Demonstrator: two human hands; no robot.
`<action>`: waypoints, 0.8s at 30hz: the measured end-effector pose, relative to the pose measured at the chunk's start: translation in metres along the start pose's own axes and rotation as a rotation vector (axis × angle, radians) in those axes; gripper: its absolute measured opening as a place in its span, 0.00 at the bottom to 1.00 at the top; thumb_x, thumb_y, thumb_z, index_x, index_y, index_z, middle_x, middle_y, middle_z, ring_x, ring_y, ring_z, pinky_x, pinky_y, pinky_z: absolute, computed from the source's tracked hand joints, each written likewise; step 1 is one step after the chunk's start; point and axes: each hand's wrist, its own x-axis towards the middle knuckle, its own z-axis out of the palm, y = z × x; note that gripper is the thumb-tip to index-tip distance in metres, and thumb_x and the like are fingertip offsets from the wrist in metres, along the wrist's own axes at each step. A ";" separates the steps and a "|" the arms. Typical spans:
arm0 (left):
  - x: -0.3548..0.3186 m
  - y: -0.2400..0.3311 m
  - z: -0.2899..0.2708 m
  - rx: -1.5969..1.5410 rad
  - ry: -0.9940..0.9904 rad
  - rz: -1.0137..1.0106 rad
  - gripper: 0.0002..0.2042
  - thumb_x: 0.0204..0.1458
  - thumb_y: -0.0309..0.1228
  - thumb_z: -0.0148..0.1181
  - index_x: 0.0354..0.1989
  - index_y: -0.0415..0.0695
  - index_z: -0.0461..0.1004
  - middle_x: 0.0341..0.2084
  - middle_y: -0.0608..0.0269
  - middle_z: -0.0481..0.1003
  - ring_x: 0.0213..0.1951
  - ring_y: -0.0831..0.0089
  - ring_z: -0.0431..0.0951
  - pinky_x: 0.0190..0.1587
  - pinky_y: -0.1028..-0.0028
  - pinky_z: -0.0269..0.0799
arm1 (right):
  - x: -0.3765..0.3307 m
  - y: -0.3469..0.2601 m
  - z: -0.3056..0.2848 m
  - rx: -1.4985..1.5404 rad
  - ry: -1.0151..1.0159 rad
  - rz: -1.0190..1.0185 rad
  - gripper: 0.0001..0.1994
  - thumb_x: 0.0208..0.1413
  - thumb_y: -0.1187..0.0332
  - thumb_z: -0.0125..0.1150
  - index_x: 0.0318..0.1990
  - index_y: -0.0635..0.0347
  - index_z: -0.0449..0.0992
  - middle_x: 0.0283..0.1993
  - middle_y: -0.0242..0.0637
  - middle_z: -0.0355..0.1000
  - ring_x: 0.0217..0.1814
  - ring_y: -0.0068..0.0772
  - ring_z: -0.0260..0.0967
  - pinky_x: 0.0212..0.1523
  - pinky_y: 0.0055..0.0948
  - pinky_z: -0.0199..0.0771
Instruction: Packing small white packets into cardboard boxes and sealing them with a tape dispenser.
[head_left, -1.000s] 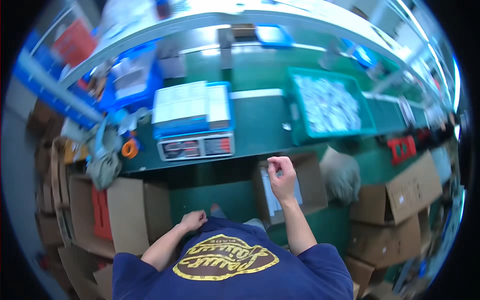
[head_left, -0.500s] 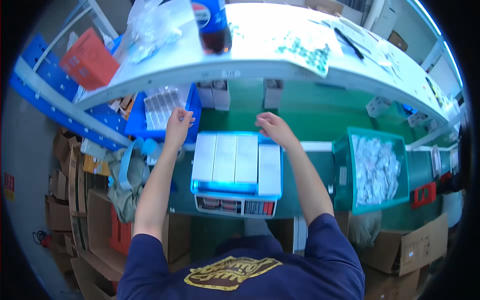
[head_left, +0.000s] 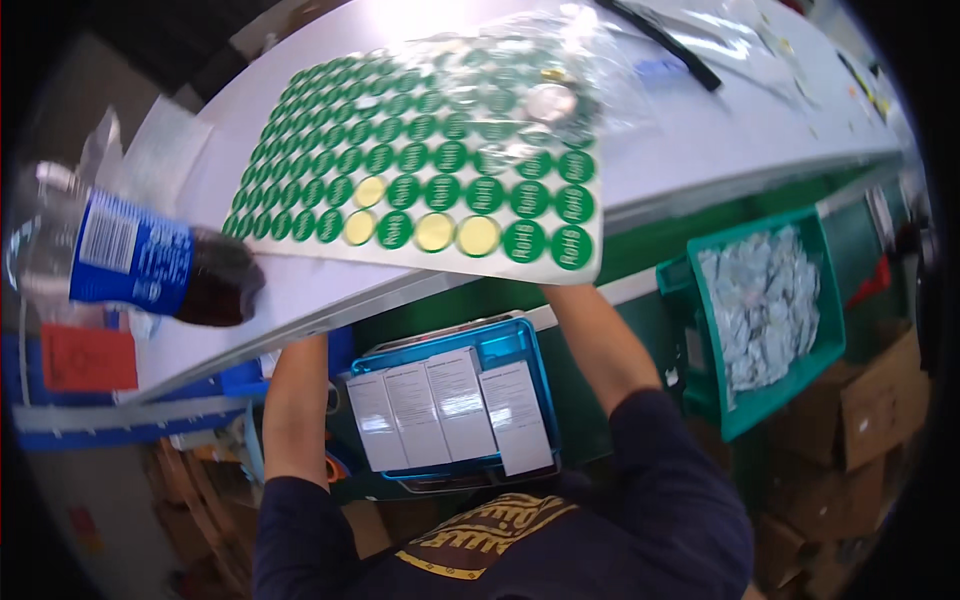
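Note:
Both my hands are hidden beneath the white upper shelf [head_left: 690,165]; only the arms show. My left forearm [head_left: 296,415] passes under the shelf's front edge, left of a blue tray [head_left: 505,345]. On the other side of that tray, my right forearm [head_left: 600,345] goes up behind an overhanging sheet of round green stickers [head_left: 440,190]. Whatever the hands touch or hold cannot be seen. Several slim white boxes [head_left: 455,405] stand side by side in the tray, the rightmost slightly apart from the others.
A cola bottle [head_left: 130,255] with a blue label appears large at left. Clear plastic [head_left: 500,90] covers part of the stickers, near a long black tool [head_left: 665,45]. A green bin [head_left: 835,330] holds silvery packets [head_left: 760,310]. Cardboard boxes [head_left: 880,400] lie at right.
The view has swung closer to the shelf, so the bottle and sticker sheet look much larger. My hands, earlier visible beyond the tray with fingers curled, have passed out of sight under the shelf.

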 end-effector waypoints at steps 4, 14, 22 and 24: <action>-0.021 -0.010 -0.003 0.121 -0.064 0.101 0.23 0.61 0.45 0.44 0.58 0.42 0.68 0.54 0.48 0.71 0.58 0.54 0.68 0.64 0.59 0.60 | 0.003 0.005 0.012 -0.570 0.140 -0.521 0.17 0.64 0.56 0.50 0.54 0.52 0.71 0.57 0.40 0.70 0.59 0.39 0.67 0.57 0.39 0.72; -0.022 0.055 0.012 0.421 -0.131 0.054 0.22 0.63 0.42 0.42 0.58 0.42 0.68 0.55 0.49 0.71 0.57 0.53 0.69 0.63 0.57 0.62 | 0.014 0.036 0.121 -0.840 -0.028 -0.490 0.28 0.60 0.51 0.47 0.67 0.47 0.62 0.73 0.38 0.53 0.74 0.44 0.50 0.71 0.44 0.49; -0.080 -0.015 0.002 0.352 0.537 0.274 0.15 0.59 0.38 0.50 0.45 0.43 0.77 0.44 0.48 0.76 0.52 0.47 0.72 0.54 0.50 0.66 | 0.053 0.103 0.040 -1.200 -0.237 0.035 0.33 0.53 0.50 0.58 0.66 0.49 0.62 0.70 0.40 0.58 0.72 0.46 0.52 0.70 0.44 0.53; -0.123 0.035 -0.039 0.284 0.387 0.148 0.13 0.58 0.36 0.51 0.42 0.43 0.78 0.41 0.47 0.77 0.49 0.44 0.74 0.52 0.47 0.65 | 0.057 0.121 0.023 -1.135 -0.241 -0.033 0.34 0.52 0.51 0.59 0.66 0.49 0.62 0.69 0.40 0.59 0.72 0.46 0.53 0.69 0.44 0.53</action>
